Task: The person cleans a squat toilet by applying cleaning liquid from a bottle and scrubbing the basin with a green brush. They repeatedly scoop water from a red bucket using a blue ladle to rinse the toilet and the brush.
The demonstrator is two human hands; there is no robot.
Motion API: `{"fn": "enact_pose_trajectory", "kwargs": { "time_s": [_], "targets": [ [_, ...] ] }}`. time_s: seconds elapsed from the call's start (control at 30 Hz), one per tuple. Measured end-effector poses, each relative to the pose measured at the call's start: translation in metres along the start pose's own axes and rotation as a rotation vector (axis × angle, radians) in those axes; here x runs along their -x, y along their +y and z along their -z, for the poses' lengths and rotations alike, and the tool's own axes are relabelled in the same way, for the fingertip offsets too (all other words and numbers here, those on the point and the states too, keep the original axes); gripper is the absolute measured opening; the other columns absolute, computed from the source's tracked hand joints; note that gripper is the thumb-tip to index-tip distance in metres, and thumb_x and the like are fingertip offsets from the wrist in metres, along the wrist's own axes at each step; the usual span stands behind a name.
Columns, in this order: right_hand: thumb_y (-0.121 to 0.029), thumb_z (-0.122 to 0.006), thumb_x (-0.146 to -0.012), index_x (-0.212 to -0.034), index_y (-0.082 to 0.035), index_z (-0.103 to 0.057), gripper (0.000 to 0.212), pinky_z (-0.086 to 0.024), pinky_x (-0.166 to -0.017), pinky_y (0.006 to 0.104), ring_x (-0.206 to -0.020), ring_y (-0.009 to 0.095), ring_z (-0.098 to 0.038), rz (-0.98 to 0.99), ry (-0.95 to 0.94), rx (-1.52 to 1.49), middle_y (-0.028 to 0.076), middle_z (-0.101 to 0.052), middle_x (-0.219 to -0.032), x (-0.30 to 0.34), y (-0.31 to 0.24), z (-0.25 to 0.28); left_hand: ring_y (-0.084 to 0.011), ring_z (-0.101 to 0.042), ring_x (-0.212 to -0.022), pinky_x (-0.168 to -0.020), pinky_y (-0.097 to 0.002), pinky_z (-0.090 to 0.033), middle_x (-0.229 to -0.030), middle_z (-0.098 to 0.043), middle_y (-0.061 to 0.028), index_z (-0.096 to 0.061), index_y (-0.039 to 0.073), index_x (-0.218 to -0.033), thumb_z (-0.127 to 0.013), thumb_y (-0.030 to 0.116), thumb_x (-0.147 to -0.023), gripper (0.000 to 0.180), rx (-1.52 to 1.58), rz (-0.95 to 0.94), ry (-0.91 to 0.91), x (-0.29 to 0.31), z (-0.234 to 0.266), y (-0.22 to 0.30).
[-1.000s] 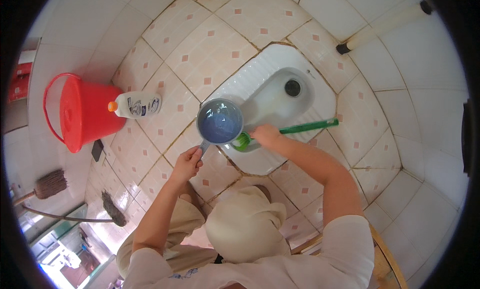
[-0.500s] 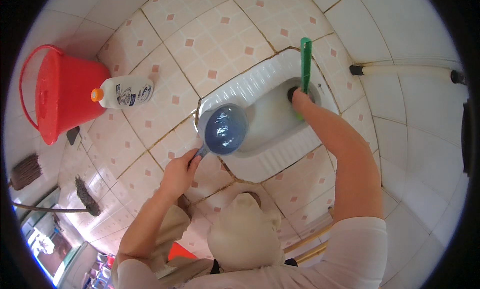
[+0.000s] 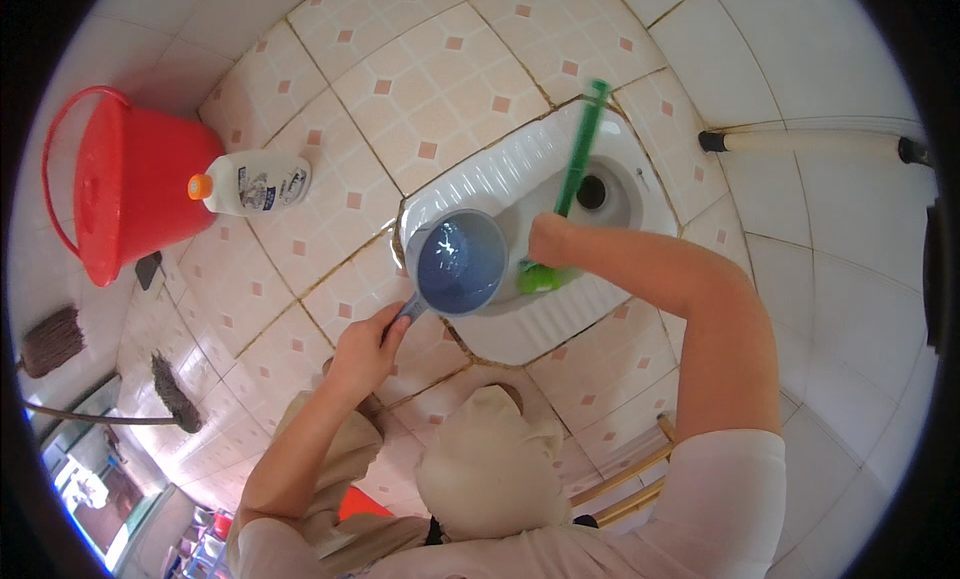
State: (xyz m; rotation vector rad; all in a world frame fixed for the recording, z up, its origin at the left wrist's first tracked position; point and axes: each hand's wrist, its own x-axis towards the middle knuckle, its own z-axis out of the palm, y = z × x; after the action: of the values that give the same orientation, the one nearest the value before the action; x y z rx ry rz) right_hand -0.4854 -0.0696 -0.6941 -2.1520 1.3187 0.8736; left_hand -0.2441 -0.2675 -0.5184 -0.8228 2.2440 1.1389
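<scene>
My left hand (image 3: 366, 351) is closed round the handle of a blue-grey water dipper (image 3: 461, 263), which holds water and hangs over the front left part of a white squat toilet (image 3: 480, 184). In my right hand (image 3: 549, 241) is a green-handled toilet brush (image 3: 580, 159). Its handle points up and away, and its bright green bristles (image 3: 540, 279) are down in the bowl, close to the dipper. The fingers of the right hand are partly hidden behind the wrist. Beyond the brush, the dark drain hole (image 3: 591, 192) shows at the far right of the bowl.
A red bucket (image 3: 150, 174) stands at the left, with a white bottle with an orange cap (image 3: 262, 183) beside it. Two brush-like heads (image 3: 175, 394) are at the lower left. A pale pipe (image 3: 810, 144) runs along the right wall. Wooden bars (image 3: 620, 489) are by my right side.
My right hand has drawn the brush from the drain end toward the middle of the bowl, uncovering the drain hole. The dipper has shifted slightly right.
</scene>
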Motion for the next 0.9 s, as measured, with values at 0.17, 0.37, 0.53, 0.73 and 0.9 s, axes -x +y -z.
{"fn": "enact_pose_trajectory", "kwargs": {
  "time_s": [0.17,0.37,0.53,0.73,0.9],
  "targets": [
    [-0.019,-0.054,-0.078,-0.086,-0.017,-0.071,0.019,-0.049,-0.067,0.0408,-0.079,0.028,-0.064,-0.333,0.316,-0.662,0.009,-0.067,-0.083,-0.014,-0.058,-0.004,-0.0337,-0.062,-0.064,-0.061,-0.0405,-0.048,-0.068,-0.06,-0.0183,-0.058,0.007,-0.114,-0.048,0.027,-0.093,0.031,0.001,0.049,-0.008,0.009,0.001,0.021],
    [-0.021,-0.049,-0.083,-0.094,-0.013,-0.066,0.022,-0.046,-0.07,0.0449,-0.081,0.036,-0.059,-0.779,0.543,-1.455,0.014,-0.064,-0.083,-0.029,-0.116,-0.011,-0.0356,-0.062,-0.069,-0.065,-0.0427,-0.049,-0.076,-0.063,-0.0198,-0.059,0.008,-0.113,-0.049,0.027,-0.091,0.03,-0.319,-0.087,0.142,0.016,-0.017,0.003],
    [-0.026,-0.043,-0.087,-0.097,-0.007,-0.06,0.027,-0.043,-0.074,0.045,-0.088,0.039,-0.057,-0.997,0.718,-1.998,0.019,-0.061,-0.091,-0.077,-0.139,-0.017,-0.0371,-0.062,-0.074,-0.066,-0.0449,-0.048,-0.08,-0.064,-0.02,-0.059,0.006,-0.113,-0.05,0.025,-0.091,0.03,-0.425,-0.124,0.218,0.016,-0.016,0.018],
    [-0.019,-0.046,-0.087,-0.092,-0.003,-0.063,0.024,-0.045,-0.072,0.0458,-0.084,0.035,-0.062,-1.268,1.045,-1.921,0.021,-0.064,-0.089,-0.058,-0.104,-0.032,-0.0363,-0.061,-0.085,-0.07,-0.046,-0.047,-0.095,-0.063,-0.0223,-0.058,0.006,-0.115,-0.043,0.023,-0.094,0.031,-0.472,-0.265,0.25,-0.02,-0.021,0.019],
    [-0.015,-0.048,-0.08,-0.086,-0.003,-0.068,0.024,-0.049,-0.078,0.0443,-0.09,0.033,-0.063,-1.3,0.654,-1.641,0.019,-0.066,-0.093,-0.054,-0.075,-0.035,-0.0034,-0.035,-0.049,-0.041,-0.0201,-0.029,-0.061,-0.042,0.0054,-0.053,0.005,-0.124,-0.047,0.022,-0.095,0.034,0.034,-0.095,0.075,-0.064,-0.032,-0.018]
  ]
}}
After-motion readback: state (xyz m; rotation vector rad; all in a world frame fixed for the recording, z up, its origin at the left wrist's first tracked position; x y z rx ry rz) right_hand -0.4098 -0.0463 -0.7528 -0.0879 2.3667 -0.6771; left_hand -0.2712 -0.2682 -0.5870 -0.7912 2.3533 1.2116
